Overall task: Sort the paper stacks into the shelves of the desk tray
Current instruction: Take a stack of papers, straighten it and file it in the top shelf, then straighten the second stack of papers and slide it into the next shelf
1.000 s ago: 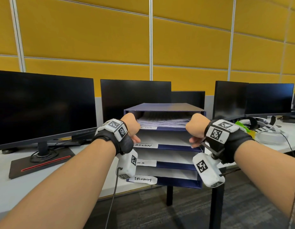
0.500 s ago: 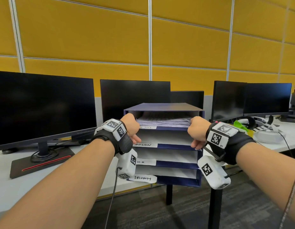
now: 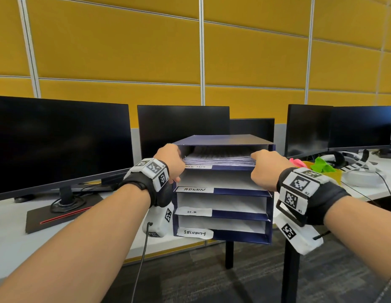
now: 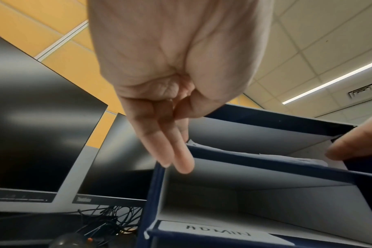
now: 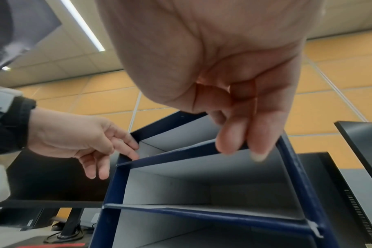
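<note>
From the head view, the left hand (image 3: 171, 162) and right hand (image 3: 263, 169) show only their backs; their fingertips are hidden at the tray (image 3: 223, 236) front. The stack (image 3: 218, 157) runs back into shadow, so its depth cannot be told. The top label (image 3: 198, 166) is too faint to read. In the left wrist view, the right hand is cut off by the edge, and nearby monitors (image 4: 38, 134) are blurred.
</note>
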Tool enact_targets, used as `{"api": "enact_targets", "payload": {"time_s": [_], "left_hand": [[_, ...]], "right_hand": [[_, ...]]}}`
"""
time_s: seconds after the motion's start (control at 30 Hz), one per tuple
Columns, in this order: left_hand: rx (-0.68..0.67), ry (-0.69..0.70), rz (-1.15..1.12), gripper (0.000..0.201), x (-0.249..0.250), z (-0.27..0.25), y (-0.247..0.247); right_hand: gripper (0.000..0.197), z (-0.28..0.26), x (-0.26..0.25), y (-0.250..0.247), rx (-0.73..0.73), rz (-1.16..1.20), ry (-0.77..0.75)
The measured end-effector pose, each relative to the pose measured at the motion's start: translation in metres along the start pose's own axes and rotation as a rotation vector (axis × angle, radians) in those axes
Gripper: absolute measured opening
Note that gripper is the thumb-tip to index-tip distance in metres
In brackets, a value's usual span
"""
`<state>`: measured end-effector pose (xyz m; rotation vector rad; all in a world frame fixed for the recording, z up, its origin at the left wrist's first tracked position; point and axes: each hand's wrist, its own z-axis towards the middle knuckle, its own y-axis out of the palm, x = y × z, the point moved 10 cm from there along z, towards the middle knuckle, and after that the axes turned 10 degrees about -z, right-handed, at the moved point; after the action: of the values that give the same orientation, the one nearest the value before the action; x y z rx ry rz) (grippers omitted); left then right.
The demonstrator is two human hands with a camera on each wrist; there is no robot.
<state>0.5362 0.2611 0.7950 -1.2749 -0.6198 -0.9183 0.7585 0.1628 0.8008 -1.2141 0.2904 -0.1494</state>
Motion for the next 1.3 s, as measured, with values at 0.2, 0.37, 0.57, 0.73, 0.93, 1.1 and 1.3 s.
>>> {"api": "enact_targets", "payload": {"time_s": [0.2, 0.37, 0.57, 0.73, 0.93, 1.1, 1.3], "left_hand": [[-0.125, 0.009, 0.081, 0.046, -0.002, -0.014, 0.005], [-0.073, 0.115, 0.066, 0.045, 0.001, -0.014, -0.009], [-0.076, 0.119, 0.321, 0.027, -0.001, -0.050, -0.039], [-0.111, 0.115, 0.505, 0.032, -0.027, -0.093, -0.057], [-0.146, 0.076, 0.716, 0.039, -0.093, -0.134, -0.077], [-0.170, -0.002, 0.788, 0.036, -0.170, -0.147, -0.106], [-0.239, -0.211, 0.778, 0.032, -0.307, -0.160, -0.117]], "right_hand": [[0.036, -0.001, -0.002, 0.017, -0.086, -0.088, -0.038], [0.040, -0.003, -0.004, 0.013, -0.078, -0.049, -0.081], [0.047, -0.024, -0.012, 0.010, -0.076, -0.023, -0.102], [0.050, -0.064, -0.040, 0.024, -0.115, 0.037, -0.192], [0.043, -0.104, -0.131, 0.062, -0.229, 0.030, -0.439], [0.047, -0.137, -0.215, 0.114, -0.328, 0.055, -0.623], [0.042, -0.170, -0.289, 0.248, -0.581, -0.023, -0.756]]}}
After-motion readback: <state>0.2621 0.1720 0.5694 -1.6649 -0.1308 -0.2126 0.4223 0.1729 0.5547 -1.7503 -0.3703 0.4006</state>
